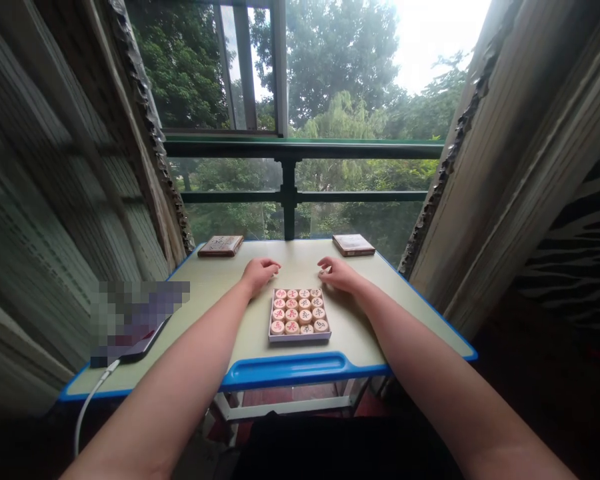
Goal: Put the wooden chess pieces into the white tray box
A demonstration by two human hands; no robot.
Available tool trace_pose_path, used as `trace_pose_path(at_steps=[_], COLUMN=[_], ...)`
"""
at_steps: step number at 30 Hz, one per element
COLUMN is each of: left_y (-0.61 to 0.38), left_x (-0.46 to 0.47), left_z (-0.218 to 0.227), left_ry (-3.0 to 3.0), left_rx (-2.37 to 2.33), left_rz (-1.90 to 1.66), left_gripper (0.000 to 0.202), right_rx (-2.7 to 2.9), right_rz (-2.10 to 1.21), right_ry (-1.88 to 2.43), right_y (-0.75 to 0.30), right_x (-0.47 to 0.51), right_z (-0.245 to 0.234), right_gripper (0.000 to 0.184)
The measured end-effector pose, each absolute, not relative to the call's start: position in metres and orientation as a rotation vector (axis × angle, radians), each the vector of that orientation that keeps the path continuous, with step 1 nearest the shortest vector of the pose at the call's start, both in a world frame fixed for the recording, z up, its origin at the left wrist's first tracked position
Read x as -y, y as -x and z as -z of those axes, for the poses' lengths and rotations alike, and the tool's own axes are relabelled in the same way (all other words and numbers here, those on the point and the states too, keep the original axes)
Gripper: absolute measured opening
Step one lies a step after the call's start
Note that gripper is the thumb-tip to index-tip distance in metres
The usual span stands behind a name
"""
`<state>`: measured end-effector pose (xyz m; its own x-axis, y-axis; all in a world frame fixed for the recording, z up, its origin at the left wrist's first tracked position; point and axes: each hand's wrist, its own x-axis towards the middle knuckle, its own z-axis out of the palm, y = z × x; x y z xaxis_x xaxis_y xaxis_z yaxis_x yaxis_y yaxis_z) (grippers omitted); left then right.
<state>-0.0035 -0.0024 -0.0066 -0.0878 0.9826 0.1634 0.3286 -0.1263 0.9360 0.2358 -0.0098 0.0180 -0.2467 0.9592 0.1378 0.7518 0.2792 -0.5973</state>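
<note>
A shallow open box (300,337) stands on the table near its front edge, filled with rows of round wooden xiangqi pieces (291,315). Red characters mark the pieces on the left side and dark ones those on the right. Beyond the box's left corner, my left hand (261,275) rests on the tabletop, its fingers loosely bent and a little apart, with nothing visible in them. My right hand (339,275) lies beyond the right corner. Its fingers curl over a small pale xiangqi piece (323,274), which they partly hide.
The pale table (370,327) has a blue rim and a blue front groove. Two flat brown boxes, one left (221,246) and one right (354,245), lie at the far corners. A blurred device with a white cable (95,387) sits at left. Curtains flank the window.
</note>
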Motion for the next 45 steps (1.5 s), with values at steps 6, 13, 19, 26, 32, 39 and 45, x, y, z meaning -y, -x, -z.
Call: trace_pose_path(at_steps=[6, 13, 19, 26, 32, 39, 45], left_y=[0.004, -0.018, -0.011, -0.007, -0.009, -0.009, -0.010], left_x=[0.008, 0.036, 0.068, 0.071, 0.071, 0.073, 0.072], left_z=[-0.008, -0.013, -0.004, 0.001, 0.002, 0.003, 0.004], left_ry=[-1.297, -1.110, -1.109, -1.219, -1.436, -1.493, -1.494], left_rx=[-1.529, -1.696, -1.879, -1.985, -2.000, -1.977, -1.992], left_rz=[-1.269, -1.342, -1.569, -1.497, -1.355, -1.317, -1.305], left_gripper=[0.025, 0.015, 0.020, 0.021, 0.022, 0.022, 0.020], right_rx=[2.094, 2.207, 2.187, 2.206, 2.252, 2.172, 2.219], right_rz=[-0.564, -0.561, -0.512, -0.649, -0.471, -0.405, -0.470], right_ry=[1.559, 1.473, 1.438, 1.307, 1.003, 0.999, 1.052], right_y=[-0.242, -0.246, -0.243, -0.223, -0.215, -0.222, -0.220], right_x=[0.012, 0.014, 0.018, 0.062, 0.133, 0.146, 0.142], right_z=[-0.019, -0.020, -0.023, -0.057, -0.049, -0.019, -0.020], right_gripper=[0.046, 0.030, 0.019, 0.023, 0.021, 0.018, 0.021])
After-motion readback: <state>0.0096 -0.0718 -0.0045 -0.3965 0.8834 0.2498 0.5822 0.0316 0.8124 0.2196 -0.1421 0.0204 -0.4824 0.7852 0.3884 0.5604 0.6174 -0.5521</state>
